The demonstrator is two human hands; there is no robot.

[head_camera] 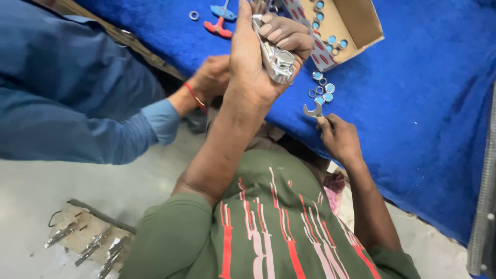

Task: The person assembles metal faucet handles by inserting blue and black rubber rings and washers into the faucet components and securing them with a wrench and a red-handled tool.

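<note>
Clenched tight, the left hand [261, 49] holds a shiny chrome tap piece [279, 63] up in the air above the edge of the blue cloth [429, 103]. Its fingers wrap over the top of the tap piece, and the round end of the piece pokes out below them.

Lower down, the right hand [338, 137] rests on the cloth. Its fingertips touch the handle end of a small open spanner [313, 110] that lies flat there. I cannot tell if this hand really grips the spanner or only touches it. The spanner is not on the tap piece; the two are apart.

Just above the spanner sits a little heap of small rings and blue caps [323, 90]. More of them lie in an open cardboard box [356, 23] near the top. A red-handled tool [218, 28], a blue-handled tool [223, 11] and one loose ring [194, 15] lie further left on the cloth.

Beside the person, a co-worker's hand [212, 77] in a blue sleeve, with a red thread at the wrist, reaches toward the cloth edge. What it holds is hidden behind the raised arm.

Down on the floor, a flat board [85, 232] carries a few more metal pieces. Most of the tap piece is covered by fingers, so its full shape is hard to make out, and the box is cut off at the top
</note>
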